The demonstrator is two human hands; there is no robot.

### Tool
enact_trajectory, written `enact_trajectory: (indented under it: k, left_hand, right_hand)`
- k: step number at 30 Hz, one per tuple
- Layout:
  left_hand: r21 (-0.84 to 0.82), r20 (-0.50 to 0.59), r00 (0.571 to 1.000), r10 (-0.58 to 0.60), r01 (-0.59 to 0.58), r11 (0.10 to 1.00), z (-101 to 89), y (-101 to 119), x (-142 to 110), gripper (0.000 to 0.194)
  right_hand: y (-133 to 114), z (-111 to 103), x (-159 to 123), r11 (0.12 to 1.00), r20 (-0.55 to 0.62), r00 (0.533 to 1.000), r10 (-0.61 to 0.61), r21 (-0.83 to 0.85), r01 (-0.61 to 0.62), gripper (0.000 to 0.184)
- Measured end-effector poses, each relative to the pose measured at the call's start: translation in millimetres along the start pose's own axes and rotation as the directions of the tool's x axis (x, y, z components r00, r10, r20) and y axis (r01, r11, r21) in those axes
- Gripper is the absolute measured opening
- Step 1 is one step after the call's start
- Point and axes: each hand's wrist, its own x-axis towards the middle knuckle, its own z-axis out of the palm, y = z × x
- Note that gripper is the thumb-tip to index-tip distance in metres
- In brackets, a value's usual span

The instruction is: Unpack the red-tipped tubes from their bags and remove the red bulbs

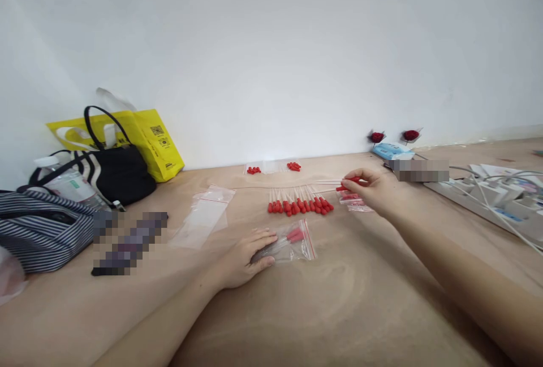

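Under my left hand [250,257] lies a clear zip bag [303,248] with red-ended clear sticks inside. My fingers are on top of one end of the bag and my thumb is at its near edge, gripping it against the table. My right hand [367,186] pinches red-ended clear sticks by their red ends; the thin shafts point left. Just below it, more red pieces [352,200] lie with clear bags. Between the hands is a fanned row of red-tipped sticks [299,204], tips toward me.
Flat clear zip bags [206,214] lie left of centre. Farther back, small red pieces [253,170] rest on clear plastic by the wall. A yellow bag [163,146], a black bag [123,175] and a striped pouch [46,231] stand left. Right are a blue packet [393,151] and cables [487,197].
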Motion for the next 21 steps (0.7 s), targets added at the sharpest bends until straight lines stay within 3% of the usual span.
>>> enact_trajectory:
  k: [1,3,5,7,9,15,21]
  left_hand:
    - [-0.003,0.0,1.0,0.0,0.0,1.0,0.1,0,0,0.044]
    - [-0.006,0.0,1.0,-0.002,0.002,1.0,0.0,1,0,0.044]
    - [-0.001,0.005,1.0,-0.002,0.002,1.0,-0.1,1,0,0.044]
    - [0.008,0.009,1.0,0.001,-0.001,1.0,0.0,1,1,0.045]
    - [0.012,0.01,1.0,0.004,-0.004,1.0,0.2,1,1,0.045]
    - [0.0,0.003,1.0,0.002,-0.002,1.0,0.7,0,1,0.045]
    - [-0.01,-0.019,1.0,0.023,-0.023,1.0,1.0,0,1,0.043]
  right_hand:
    - [4,10,1,0.989,-0.041,0.992,-0.12,-0.096,0.116,0.024]
    - [12,31,1,0.875,-0.025,0.926,-0.378,-0.336,0.348,0.015]
    - [20,47,0,0.661,0.16,0.831,-0.532,-0.535,0.526,0.015]
    - [26,59,-2,0.45,0.348,0.759,-0.55,-0.643,0.62,0.022]
    - [30,66,-5,0.341,0.445,0.732,-0.515,-0.677,0.652,0.024]
    - [33,75,-9,0.288,0.504,0.738,-0.449,-0.7,0.653,0.022]
    - [31,80,-9,0.327,0.475,0.763,-0.437,-0.707,0.627,0.03]
